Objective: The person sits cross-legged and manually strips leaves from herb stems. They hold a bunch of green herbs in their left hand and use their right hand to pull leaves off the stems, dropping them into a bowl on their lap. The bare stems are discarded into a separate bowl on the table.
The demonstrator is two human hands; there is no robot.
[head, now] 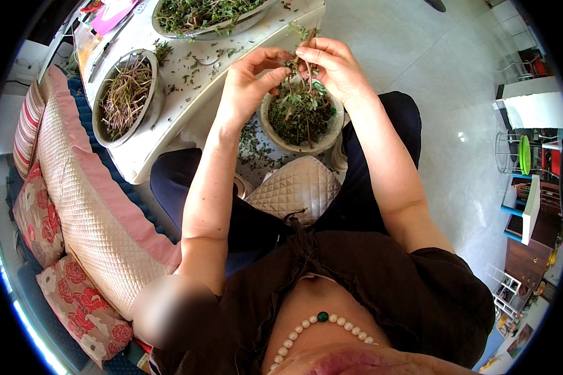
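Between my hands, above a pale bucket (pixel 268 123), is a leafy plant sprig (pixel 309 75) with reddish-brown stems. My right hand (pixel 333 65) grips its stems between thumb and fingers. My left hand (pixel 258 72) pinches at the leafy side, thumb and fingertips close together; what lies between them is partly hidden. Leaf scraps and stems (pixel 298 122) fill much of the bucket, which stands on the floor between my knees. On the table to the left, a metal bowl (pixel 157 105) holds bare stems (pixel 126 96). A larger metal basin (pixel 234 28) at the back is heaped with leafy greens (pixel 201 16).
Loose leaves and stem bits lie on the white table (pixel 187 101), whose edge runs close by my left forearm. Fallen leaves (pixel 253 145) litter the floor beside the bucket. A quilted sofa cover (pixel 84 187) is at the left, and a green-topped stool (pixel 524 154) stands far right.
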